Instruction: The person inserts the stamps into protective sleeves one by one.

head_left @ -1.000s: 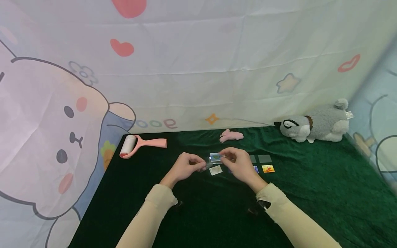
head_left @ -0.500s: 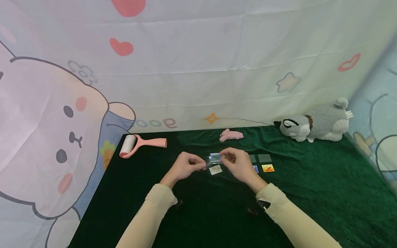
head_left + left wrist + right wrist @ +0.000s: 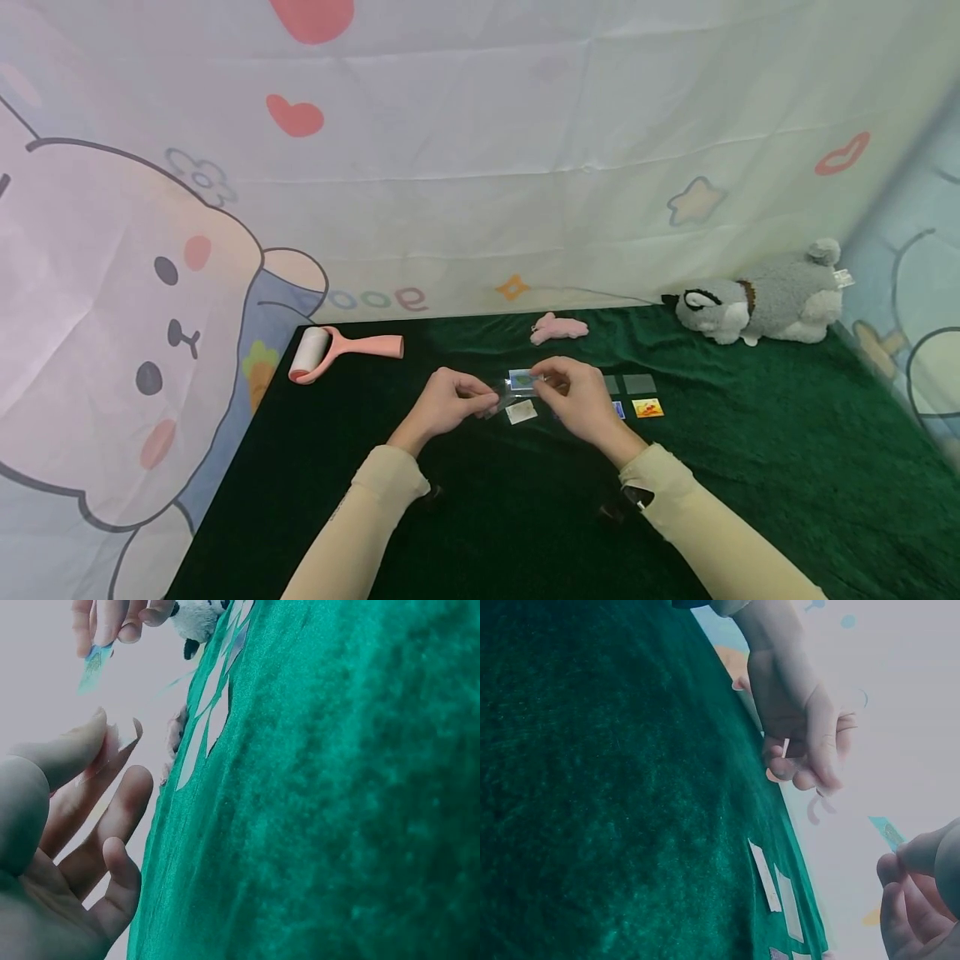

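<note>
Clear film, outline hard to make out, pinched in the left hand; small blue card, one end hidden, pinched between thumb and forefinger of the right hand; purple card on the table, partly covered by that hand

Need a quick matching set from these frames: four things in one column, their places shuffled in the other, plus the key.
Things
1. Blue card
2. Lint roller
3. Clear film
4. Grey plush

Places
A. At the back left of the green cloth
B. Held in the left hand
C. At the back right of the green cloth
D. Pinched by the right hand

Pairs: 1-D, 2-A, 3-B, 4-C
</note>
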A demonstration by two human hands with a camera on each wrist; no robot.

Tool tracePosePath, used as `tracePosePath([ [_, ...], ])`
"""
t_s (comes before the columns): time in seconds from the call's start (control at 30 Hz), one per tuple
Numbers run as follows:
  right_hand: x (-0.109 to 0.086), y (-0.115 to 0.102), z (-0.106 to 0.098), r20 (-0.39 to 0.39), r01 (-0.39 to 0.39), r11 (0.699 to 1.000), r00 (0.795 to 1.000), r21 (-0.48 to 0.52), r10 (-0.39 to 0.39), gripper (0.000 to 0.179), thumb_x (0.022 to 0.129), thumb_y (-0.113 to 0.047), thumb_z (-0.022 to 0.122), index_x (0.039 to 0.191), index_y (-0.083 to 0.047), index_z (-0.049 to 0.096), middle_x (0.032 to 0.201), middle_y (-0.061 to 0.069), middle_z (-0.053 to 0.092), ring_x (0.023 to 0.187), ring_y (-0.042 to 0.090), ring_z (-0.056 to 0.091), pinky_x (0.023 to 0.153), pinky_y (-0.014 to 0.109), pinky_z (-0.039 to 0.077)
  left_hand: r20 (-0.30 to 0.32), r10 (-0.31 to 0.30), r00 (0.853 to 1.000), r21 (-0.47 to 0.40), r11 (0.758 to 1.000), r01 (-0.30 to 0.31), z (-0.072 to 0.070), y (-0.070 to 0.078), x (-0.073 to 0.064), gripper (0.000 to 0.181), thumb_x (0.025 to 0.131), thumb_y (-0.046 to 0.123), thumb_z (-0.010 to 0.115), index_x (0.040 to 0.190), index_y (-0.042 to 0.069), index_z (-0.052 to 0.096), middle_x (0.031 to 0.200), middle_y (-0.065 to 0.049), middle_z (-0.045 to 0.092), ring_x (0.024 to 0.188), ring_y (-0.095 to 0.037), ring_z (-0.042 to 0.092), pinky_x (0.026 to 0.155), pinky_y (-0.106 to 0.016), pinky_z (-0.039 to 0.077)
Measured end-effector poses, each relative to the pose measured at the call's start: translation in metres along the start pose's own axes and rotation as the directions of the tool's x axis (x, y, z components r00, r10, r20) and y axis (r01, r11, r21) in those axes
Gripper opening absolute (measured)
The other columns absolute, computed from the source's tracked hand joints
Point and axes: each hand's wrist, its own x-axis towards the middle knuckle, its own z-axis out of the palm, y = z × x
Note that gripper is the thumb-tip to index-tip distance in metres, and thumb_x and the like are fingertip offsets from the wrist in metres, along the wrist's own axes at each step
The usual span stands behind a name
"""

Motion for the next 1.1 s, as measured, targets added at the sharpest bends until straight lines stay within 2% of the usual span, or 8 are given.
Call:
tracePosePath([
  [0.2,-0.0004,-0.0013,-0.0001,0.002,-0.008,1.000,1.000,0.006,0.008,0.014,0.098,-0.006,0.074,0.111,-0.010,0.076,0.104,0.006,0.076,0.083,0.017,0.069,0.076,0.033,0.060,-0.042,-0.014,0.999,0.022,1.000,0.015,0.0007,0.0010,-0.0002,0.007,0.095,0.026,0.081,0.097,0.021,0.084,0.090,0.005,0.079,0.083,-0.019,0.073,0.082,-0.038,0.059],
  [0.33,-0.0008,-0.0018,0.0003,0.002,0.000,1.000,1.000,0.001,0.000,0.015,0.097,-0.005,0.074,0.111,-0.010,0.076,0.103,0.006,0.075,0.084,0.016,0.069,0.077,0.035,0.061,-0.056,-0.031,0.998,0.033,0.999,0.033,0.0007,0.0025,-0.0009,0.006,0.095,0.027,0.082,0.095,0.021,0.084,0.089,0.005,0.078,0.082,-0.019,0.072,0.079,-0.038,0.058],
  [0.57,-0.0016,-0.0018,0.0004,0.010,-0.001,1.000,1.000,-0.003,0.001,0.015,0.097,-0.005,0.075,0.111,-0.010,0.076,0.099,0.005,0.073,0.084,0.016,0.068,0.079,0.039,0.061,-0.064,-0.033,0.997,0.049,0.998,0.036,0.0018,0.0046,-0.0015,0.006,0.094,0.027,0.082,0.094,0.021,0.084,0.087,0.005,0.078,0.081,-0.020,0.071,0.077,-0.038,0.057],
  [0.9,-0.0025,-0.0024,-0.0001,0.023,-0.007,1.000,1.000,-0.023,0.007,0.015,0.097,-0.006,0.075,0.111,-0.010,0.076,0.096,0.004,0.073,0.080,0.014,0.066,0.075,0.033,0.058,-0.065,-0.052,0.997,0.039,0.998,0.054,0.0011,0.0058,-0.0017,0.010,0.093,0.030,0.083,0.094,0.020,0.084,0.086,0.005,0.078,0.080,-0.020,0.072,0.078,-0.039,0.057],
  [1.1,-0.0036,-0.0024,-0.0001,0.025,0.006,1.000,1.000,-0.020,-0.005,0.015,0.096,-0.005,0.075,0.110,-0.009,0.076,0.097,0.003,0.073,0.082,0.014,0.066,0.078,0.037,0.059,-0.062,-0.059,0.996,0.031,0.998,0.061,0.0007,0.0045,-0.0019,0.011,0.092,0.030,0.084,0.094,0.019,0.084,0.086,0.004,0.079,0.079,-0.019,0.073,0.078,-0.038,0.058],
])
